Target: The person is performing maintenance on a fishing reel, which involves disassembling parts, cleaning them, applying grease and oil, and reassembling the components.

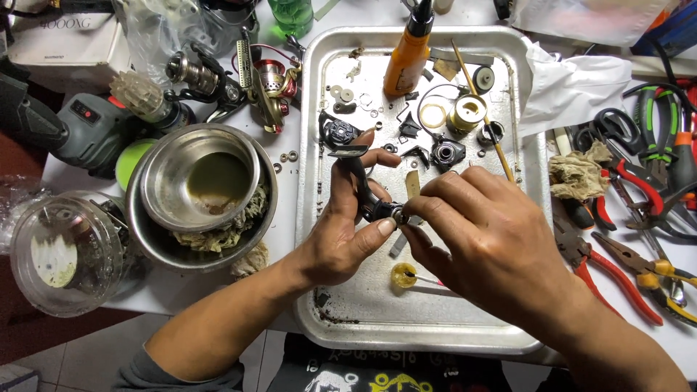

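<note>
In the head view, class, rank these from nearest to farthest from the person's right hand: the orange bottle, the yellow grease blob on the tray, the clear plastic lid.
Measured from the right hand:
1. Yellow grease blob, just below the hand's fingers, on the tray.
2. Orange bottle, at the tray's far end.
3. Clear plastic lid, far left, off the tray.

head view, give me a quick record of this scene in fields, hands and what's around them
left hand: grips a black fishing reel body, held upright
right hand: fingertips pinch at a small part on the reel body's lower end
surface: metal tray under both hands
on tray: orange bottle, brass spool, loose small parts
left of tray: nested steel bowls
right of tray: red-handled pliers, scissors
</note>
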